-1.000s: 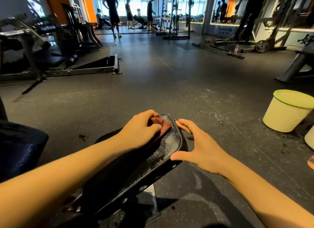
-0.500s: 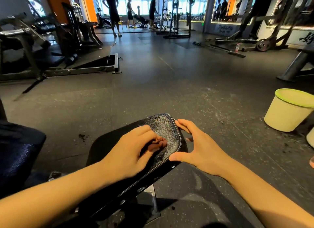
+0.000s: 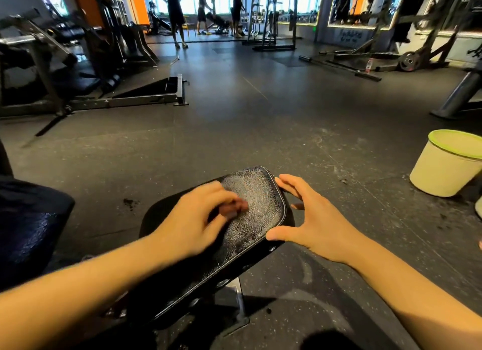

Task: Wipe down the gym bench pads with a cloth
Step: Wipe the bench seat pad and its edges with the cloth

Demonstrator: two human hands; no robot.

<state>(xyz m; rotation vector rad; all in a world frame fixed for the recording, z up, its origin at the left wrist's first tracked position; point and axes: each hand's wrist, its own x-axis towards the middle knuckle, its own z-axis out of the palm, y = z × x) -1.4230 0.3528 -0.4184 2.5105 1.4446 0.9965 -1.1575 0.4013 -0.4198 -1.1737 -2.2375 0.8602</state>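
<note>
A black, cracked bench pad [image 3: 257, 193] slopes up in front of me, its far end rounded and streaked with wipe marks. My left hand [image 3: 193, 224] lies on the pad's middle and holds a small reddish-brown cloth [image 3: 233, 208] under its fingers, blurred by motion. My right hand [image 3: 310, 216] rests against the pad's right edge with fingers spread and thumb on the side, holding nothing. The bench's metal frame [image 3: 234, 305] shows below the pad.
A cream bucket with a green rim [image 3: 448, 164] stands on the floor at the right. Another dark pad [image 3: 31, 219] sits at my left. Weight machines [image 3: 78, 70] line the left, racks and people stand far back. Dark rubber floor [image 3: 260, 120] lies between.
My left hand with the cloth slid from the pad's far end back toward me, leaving wet streaks. The right hand stayed on the pad's edge.
</note>
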